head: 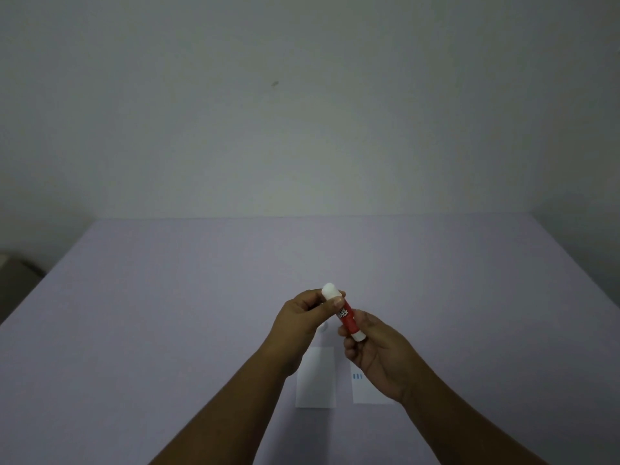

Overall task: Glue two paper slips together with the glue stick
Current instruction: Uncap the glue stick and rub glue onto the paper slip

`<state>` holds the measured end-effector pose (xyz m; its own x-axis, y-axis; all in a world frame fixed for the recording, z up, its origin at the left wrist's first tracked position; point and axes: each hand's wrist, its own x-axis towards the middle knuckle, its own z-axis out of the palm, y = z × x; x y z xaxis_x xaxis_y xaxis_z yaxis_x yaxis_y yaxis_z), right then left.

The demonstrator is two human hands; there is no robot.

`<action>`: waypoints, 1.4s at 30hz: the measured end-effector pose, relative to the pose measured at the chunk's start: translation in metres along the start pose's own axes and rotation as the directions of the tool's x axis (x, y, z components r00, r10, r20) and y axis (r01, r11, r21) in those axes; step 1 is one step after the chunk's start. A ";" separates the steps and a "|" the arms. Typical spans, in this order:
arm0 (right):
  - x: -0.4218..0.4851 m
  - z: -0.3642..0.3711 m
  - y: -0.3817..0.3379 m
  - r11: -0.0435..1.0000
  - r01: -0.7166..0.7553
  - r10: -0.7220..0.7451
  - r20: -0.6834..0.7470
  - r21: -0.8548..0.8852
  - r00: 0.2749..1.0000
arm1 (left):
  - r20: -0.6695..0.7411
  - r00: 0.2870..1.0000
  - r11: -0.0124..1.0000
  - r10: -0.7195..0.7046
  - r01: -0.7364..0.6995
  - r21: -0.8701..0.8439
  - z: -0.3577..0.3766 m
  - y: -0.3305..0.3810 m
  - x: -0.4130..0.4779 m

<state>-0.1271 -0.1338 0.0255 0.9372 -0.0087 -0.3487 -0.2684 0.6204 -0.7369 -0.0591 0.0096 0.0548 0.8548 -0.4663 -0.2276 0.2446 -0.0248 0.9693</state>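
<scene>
Two paper slips (316, 377) lie apart near the table's (167, 313) front edge, unglued. We hold the glue stick (345, 313) above them: left hand (302, 317) pinching its white cap (330, 292), right hand (375, 354) gripping the base. Cap looks still on; we judge uncapping, gluing and pressing all remain.

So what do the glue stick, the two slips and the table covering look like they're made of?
Glue stick: looks like smooth plastic, a red printed barrel with white ends and a slight sheen. Left slip and right slip: thin matte white paper lying flat, the right one with small blue marks. Table covering: matte lilac with no glare; whether it is cloth or a laminate cannot be told.
</scene>
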 end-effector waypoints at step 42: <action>0.035 -0.038 0.073 0.444 -0.010 -0.261 -0.140 -0.896 0.955 | 0.085 0.955 0.094 -0.285 -0.060 0.994 -0.098 -0.156 0.024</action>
<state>-0.1222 -0.1184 -0.0622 0.9339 -0.2801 -0.2221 -0.3284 -0.4268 -0.8426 -0.0313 0.0890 -0.1109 0.7075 -0.5131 -0.4860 -0.4831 -0.8530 0.1974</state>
